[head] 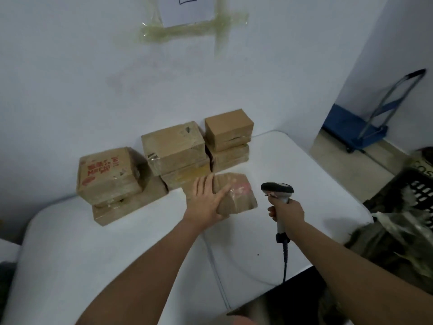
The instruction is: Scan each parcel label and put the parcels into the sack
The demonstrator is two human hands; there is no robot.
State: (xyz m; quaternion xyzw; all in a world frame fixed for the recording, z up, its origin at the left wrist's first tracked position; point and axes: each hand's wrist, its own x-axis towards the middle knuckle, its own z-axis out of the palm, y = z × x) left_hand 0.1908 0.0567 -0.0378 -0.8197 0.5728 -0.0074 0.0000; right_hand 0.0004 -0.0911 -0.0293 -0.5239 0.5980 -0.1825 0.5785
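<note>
A flat brown parcel [239,195] with a reddish print lies tilted on the white table [93,242]. My left hand [207,200] grasps its left edge, fingers spread over the top and thumb under the near corner. My right hand [287,211] grips the handle of a grey and black barcode scanner [277,190], its head just right of the parcel and pointing left. Several more cardboard parcels [173,146] are stacked along the wall behind. A dark patterned sack [393,245] sits at the table's right edge.
A black plastic crate [419,191] stands to the right behind the sack. A blue hand trolley [365,130] leans on the far right wall. The scanner cable [284,261] hangs down over the table's front edge.
</note>
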